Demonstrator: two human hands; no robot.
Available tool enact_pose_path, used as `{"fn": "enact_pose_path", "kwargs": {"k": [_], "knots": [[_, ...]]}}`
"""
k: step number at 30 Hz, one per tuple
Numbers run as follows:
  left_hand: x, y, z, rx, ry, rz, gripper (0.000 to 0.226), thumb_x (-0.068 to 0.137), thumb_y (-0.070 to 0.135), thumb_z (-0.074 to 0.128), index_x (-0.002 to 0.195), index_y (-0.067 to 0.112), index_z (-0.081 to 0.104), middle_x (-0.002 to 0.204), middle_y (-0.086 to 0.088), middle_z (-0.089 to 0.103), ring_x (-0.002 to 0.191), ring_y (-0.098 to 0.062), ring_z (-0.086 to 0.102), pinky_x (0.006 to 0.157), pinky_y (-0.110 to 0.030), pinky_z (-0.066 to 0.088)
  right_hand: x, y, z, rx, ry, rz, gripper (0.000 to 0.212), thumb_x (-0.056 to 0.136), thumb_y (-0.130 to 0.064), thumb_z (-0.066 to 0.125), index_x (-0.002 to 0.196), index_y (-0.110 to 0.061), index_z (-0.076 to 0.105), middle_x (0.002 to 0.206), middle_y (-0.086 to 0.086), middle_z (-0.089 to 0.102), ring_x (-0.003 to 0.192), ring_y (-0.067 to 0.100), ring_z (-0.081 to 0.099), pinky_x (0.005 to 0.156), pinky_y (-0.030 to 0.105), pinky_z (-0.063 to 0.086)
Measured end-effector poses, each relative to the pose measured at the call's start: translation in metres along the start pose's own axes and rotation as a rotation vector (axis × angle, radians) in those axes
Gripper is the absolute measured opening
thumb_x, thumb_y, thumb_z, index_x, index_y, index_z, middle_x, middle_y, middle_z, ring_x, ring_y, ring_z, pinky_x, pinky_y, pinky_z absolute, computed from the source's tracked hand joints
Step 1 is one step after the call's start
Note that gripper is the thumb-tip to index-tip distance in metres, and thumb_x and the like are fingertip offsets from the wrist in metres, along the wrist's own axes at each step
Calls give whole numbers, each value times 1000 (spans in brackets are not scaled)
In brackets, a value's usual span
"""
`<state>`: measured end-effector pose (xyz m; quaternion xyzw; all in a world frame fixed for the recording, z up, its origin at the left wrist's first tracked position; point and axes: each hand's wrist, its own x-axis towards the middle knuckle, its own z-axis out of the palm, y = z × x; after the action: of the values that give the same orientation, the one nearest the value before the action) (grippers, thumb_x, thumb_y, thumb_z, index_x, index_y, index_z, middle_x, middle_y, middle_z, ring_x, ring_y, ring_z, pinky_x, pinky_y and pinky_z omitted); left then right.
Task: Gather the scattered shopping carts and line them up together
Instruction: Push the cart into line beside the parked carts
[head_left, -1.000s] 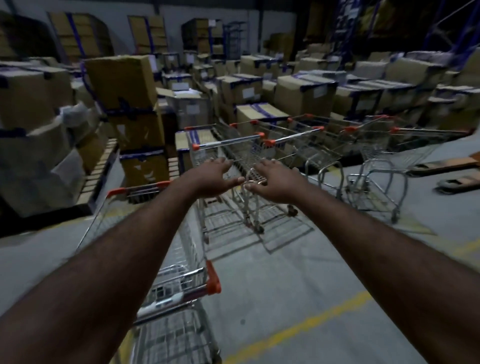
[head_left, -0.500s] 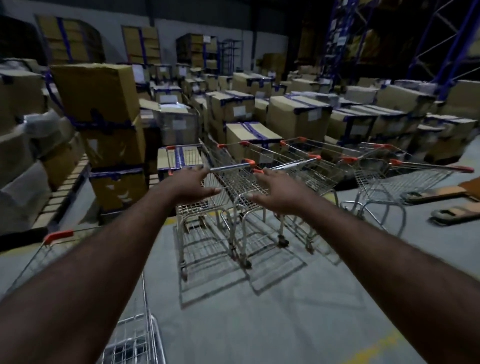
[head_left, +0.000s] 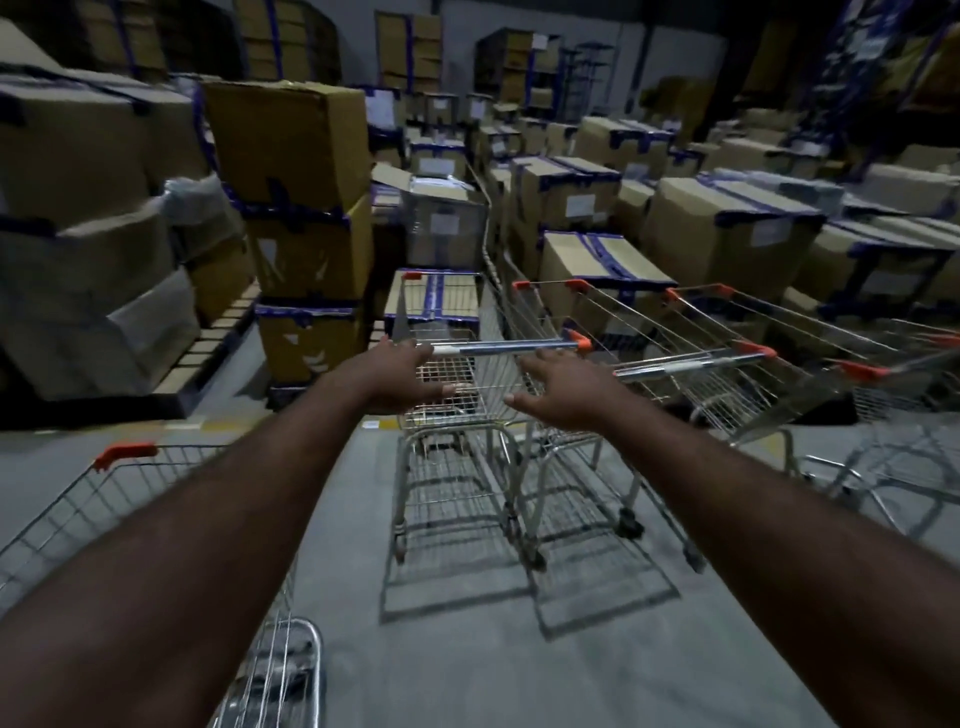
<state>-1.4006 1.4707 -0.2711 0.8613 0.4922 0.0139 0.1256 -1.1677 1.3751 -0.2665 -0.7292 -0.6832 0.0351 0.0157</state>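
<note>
Taped cardboard boxes (head_left: 291, 140) stand stacked on pallets (head_left: 208, 343) (blue tape bands) across a grey floor (head_left: 467, 665).

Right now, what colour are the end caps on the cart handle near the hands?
Orange end caps on a silvery cart handle, best seen in the head view.

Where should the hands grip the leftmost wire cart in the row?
On the silver handle bar with orange end caps of that wire shopping cart, from the near side, one hand toward each end: it runs level, facing the person, and both hands are open near it.
</note>
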Motion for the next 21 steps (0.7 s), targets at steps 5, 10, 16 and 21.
{"fn": "enact_pose_path", "kwargs": {"k": [5, 10, 16, 21], "knots": [[73, 14, 10, 33, 13, -56, 91, 88, 73, 49, 158, 21, 21, 165, -7, 19, 152, -31, 16, 121, -52, 21, 76, 56, 6, -2, -51, -63, 83, 91, -75, 42, 158, -29, 25, 168, 5, 17, 154, 29, 14, 120, 64, 15], [138, 30, 21, 80, -13, -74, 97, 78, 86, 38, 157, 32, 20, 166, 0, 17, 153, -26, 14, 119, -63, 11, 154, 96, 16, -3, -63, -79, 88, 90, -77, 43, 159, -26, 24, 168, 5, 19, 154, 29, 17, 121, 60, 17], [214, 9, 39, 127, -99, -120, 96, 77, 86, 41, 156, 34, 22, 166, 4, 16, 152, -22, 16, 117, -66, 10, 226, 118, 43, 17, -145, -85, 83, 94, -71, 46, 159, -25, 23, 168, 5, 16, 154, 29, 16, 121, 57, 18], [281, -11, 60, 130, -200, -57, 87, 91, 61, 60, 158, 20, 21, 165, -10, 18, 151, -32, 17, 119, -48, 25, 294, 135, 73, 72, -210, -15, 88, 90, -72, 50, 160, -27, 19, 168, 8, 15, 154, 33, 13, 121, 59, 17]]}}
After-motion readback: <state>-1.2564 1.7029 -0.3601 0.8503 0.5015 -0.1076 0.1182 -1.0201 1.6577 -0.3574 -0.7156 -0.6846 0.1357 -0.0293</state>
